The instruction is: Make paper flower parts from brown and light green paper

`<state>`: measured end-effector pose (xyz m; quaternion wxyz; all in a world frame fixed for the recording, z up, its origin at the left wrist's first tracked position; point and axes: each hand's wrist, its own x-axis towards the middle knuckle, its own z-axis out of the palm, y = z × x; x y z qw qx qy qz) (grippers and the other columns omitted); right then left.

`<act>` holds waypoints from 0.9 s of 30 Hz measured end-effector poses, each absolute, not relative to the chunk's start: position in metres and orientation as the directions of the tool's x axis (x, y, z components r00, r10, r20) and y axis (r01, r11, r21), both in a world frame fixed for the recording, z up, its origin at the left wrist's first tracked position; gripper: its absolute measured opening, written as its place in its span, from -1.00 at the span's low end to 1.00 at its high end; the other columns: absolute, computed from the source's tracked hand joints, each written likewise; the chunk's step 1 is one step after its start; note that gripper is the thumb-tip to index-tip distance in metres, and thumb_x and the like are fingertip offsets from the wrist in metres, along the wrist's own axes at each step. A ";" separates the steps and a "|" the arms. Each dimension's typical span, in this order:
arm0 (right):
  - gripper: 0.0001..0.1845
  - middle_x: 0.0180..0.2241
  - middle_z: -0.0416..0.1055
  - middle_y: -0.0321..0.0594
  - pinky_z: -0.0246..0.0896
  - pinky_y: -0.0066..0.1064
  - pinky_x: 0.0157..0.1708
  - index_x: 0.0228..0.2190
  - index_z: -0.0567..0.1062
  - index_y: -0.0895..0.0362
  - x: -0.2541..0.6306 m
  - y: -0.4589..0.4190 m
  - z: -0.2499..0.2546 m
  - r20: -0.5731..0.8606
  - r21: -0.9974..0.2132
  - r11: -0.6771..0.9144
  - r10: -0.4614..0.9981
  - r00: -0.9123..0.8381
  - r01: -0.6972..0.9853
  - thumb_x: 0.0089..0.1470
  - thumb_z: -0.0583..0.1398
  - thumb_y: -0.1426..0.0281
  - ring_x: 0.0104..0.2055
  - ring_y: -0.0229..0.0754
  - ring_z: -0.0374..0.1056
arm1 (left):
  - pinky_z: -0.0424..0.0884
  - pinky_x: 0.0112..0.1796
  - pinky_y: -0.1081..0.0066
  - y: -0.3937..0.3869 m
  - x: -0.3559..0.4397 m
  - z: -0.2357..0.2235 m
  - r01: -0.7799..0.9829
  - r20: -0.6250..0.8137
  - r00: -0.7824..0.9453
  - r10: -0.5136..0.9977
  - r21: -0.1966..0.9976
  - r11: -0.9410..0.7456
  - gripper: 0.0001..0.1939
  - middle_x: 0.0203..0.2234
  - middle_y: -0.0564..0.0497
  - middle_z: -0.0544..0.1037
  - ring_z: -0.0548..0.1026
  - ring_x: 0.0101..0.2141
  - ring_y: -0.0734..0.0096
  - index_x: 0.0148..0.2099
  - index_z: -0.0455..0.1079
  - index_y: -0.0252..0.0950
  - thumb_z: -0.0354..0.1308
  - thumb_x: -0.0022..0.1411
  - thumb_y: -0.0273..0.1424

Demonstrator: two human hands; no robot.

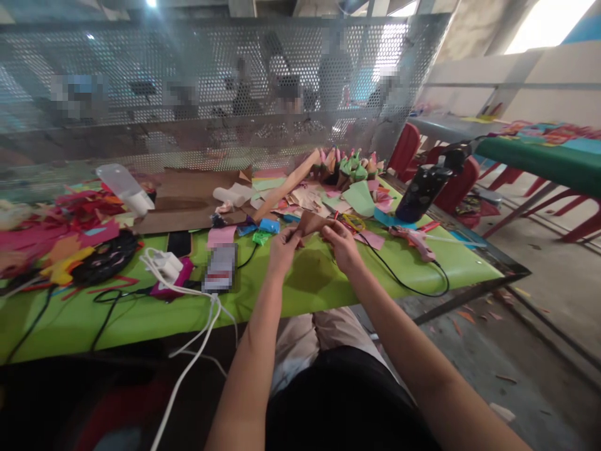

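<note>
Between my two hands, just above the near part of the green table (263,297), is a piece of brown paper (310,224). My left hand (284,246) pinches its left side, and my right hand (342,241) pinches its right side. The paper looks bent or folded, though the fingers hide its edges. Beyond my hands lies a heap of cut paper pieces (303,199) in brown, pink and green. A blue packet (269,225) and a green wrapped item (261,238) lie close to my left hand.
A dark bottle (420,193) stands at the right, near a pink glue gun (417,243) with a black cord. Small paper cones (352,166) cluster at the back. A phone (220,268), white cables (211,313) and a purple power strip (173,280) lie left. A perforated metal panel (197,81) stands behind.
</note>
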<state>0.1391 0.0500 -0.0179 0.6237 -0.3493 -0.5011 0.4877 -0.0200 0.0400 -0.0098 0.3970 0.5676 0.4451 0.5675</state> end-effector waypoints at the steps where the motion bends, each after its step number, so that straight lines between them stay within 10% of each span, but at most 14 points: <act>1: -0.58 -0.38 0.52 -0.28 0.28 -0.36 -0.28 -0.35 0.55 0.07 0.136 0.049 -0.018 0.276 -0.929 0.264 0.961 -0.009 -0.261 -0.20 0.42 0.07 -0.33 -0.18 0.38 | 0.29 -0.46 0.47 0.040 -0.019 -0.010 0.026 0.299 -0.068 0.952 0.954 -0.298 -0.73 -0.63 0.12 0.44 0.35 -0.57 0.50 -0.36 0.47 -0.29 0.22 0.19 -0.17; 27: -0.68 -0.41 0.53 -0.28 0.30 -0.29 -0.23 -0.43 0.56 0.06 0.132 0.047 -0.015 0.305 -0.905 0.340 0.937 0.169 -0.256 -0.19 0.38 0.12 -0.32 -0.13 0.38 | 0.22 -0.45 0.45 0.034 -0.008 -0.003 0.098 0.317 0.054 0.947 0.942 -0.321 -0.69 -0.64 0.12 0.37 0.27 -0.55 0.49 -0.40 0.41 -0.27 0.17 0.23 -0.13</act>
